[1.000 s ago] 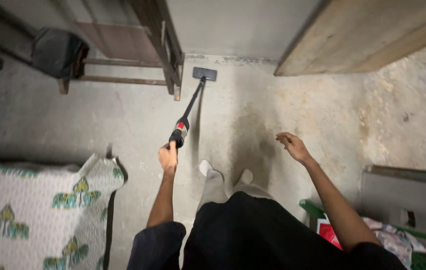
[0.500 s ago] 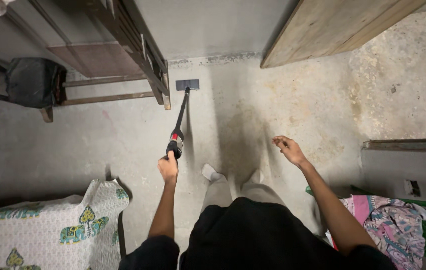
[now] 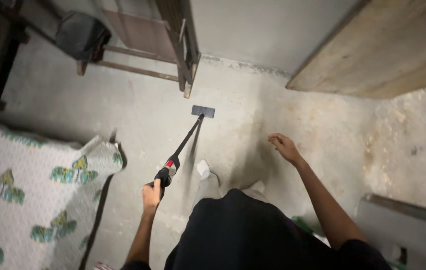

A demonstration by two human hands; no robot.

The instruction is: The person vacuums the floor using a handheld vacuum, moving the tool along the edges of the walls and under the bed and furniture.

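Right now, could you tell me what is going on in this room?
A person stands on a bare concrete floor and holds a long-handled flat mop in the left hand. Its flat grey head rests on the floor just in front of a wooden furniture leg by the wall. The right hand is empty, open and held out to the side. A patterned white bedspread lies to the person's left.

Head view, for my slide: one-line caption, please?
Left hand holds a long-handled flat mop on the concrete floor; right hand hangs free.
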